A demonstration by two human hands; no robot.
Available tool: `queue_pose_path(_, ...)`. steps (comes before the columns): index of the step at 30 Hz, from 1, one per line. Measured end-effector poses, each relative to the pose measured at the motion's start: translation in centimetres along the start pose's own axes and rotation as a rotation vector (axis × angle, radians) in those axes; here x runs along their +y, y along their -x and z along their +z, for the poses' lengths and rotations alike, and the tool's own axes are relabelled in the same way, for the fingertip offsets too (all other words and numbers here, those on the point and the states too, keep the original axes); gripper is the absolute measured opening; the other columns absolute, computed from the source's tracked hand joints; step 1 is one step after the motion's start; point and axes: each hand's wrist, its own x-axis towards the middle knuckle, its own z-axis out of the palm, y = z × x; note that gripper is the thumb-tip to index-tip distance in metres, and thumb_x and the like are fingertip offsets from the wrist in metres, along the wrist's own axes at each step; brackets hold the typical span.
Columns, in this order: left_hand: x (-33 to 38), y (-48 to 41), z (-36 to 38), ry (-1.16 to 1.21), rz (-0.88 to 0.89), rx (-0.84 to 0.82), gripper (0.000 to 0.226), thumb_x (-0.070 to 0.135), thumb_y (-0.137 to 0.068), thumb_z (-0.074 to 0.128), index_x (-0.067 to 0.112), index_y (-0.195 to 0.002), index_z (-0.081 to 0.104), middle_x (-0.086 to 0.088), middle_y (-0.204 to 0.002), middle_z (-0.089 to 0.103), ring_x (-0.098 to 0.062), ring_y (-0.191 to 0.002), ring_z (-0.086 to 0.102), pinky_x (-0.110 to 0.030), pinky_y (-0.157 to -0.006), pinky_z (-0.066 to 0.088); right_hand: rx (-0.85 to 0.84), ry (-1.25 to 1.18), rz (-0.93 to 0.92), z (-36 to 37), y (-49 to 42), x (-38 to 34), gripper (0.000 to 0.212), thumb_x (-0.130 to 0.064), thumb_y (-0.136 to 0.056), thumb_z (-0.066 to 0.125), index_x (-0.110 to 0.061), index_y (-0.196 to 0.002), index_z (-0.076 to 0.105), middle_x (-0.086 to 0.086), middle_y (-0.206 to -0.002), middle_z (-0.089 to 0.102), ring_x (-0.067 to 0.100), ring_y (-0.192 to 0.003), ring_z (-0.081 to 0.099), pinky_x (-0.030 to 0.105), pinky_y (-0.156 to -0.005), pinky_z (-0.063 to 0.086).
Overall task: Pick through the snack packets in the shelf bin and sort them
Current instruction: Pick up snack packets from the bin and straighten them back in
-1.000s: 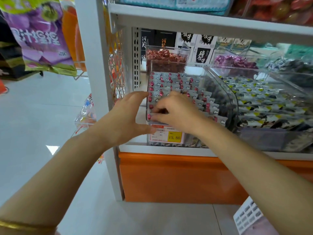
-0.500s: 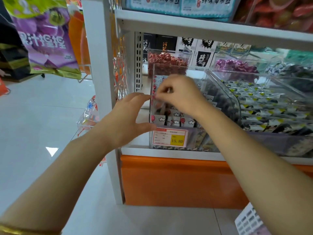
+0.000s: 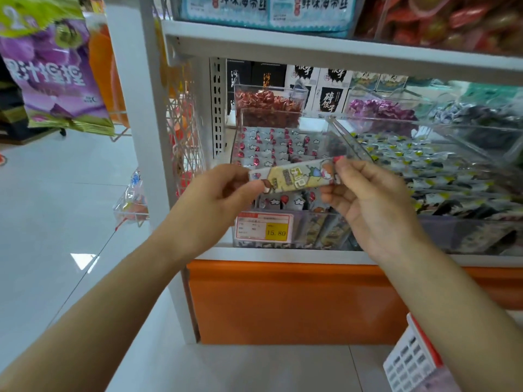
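Pinching a snack packet (image 3: 294, 176) by its ends, left hand (image 3: 215, 199) and right hand (image 3: 376, 202) (shelf bin (image 3: 317, 232) behind).

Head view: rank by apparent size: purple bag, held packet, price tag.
1. purple bag
2. held packet
3. price tag
Packet is nearer the camera, so 2 versus 3 is unsure.

My only camera rides on my head, wide-angled, facing forward and down. The shelf bin (image 3: 307, 233) sits near at 12 o'clock. My left forearm (image 3: 99, 306) enters from 7 o'clock, my right forearm (image 3: 452, 306) from 5, with the floor (image 3: 56, 207) at 9.
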Motion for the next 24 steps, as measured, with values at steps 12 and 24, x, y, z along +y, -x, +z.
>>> queue_pose_path(12, 0.3, 0.0, 1.3, 0.57, -0.33, 0.053, 0.02, 0.019, -0.091, 0.053, 0.003, -0.096, 0.065, -0.01, -0.086, 0.072, -0.015, -0.077, 0.07, -0.016, -0.06, 0.053, -0.103, -0.107, 0.241, -2.5, 0.1, 0.0, 0.027, 0.007, -0.071, 0.059, -0.002, -0.095, 0.065, 0.01, -0.078, 0.073, 0.017, -0.069, 0.071, 0.018, -0.055, 0.054)
queue_pose_path(24, 0.3, -0.3, 1.1, 0.908, -0.44, 0.057, 0.004, 0.003, -0.081, 0.057, 0.002, -0.081, 0.06, -0.005, -0.064, 0.066, -0.01, -0.062, 0.067, -0.014, -0.057, 0.053, -0.001, -0.306, 0.326, -2.5, 0.0, 0.4, 0.023, 0.012, -0.079, 0.053, -0.001, -0.096, 0.062, 0.01, -0.068, 0.071, 0.015, -0.06, 0.07, 0.019, -0.051, 0.054)
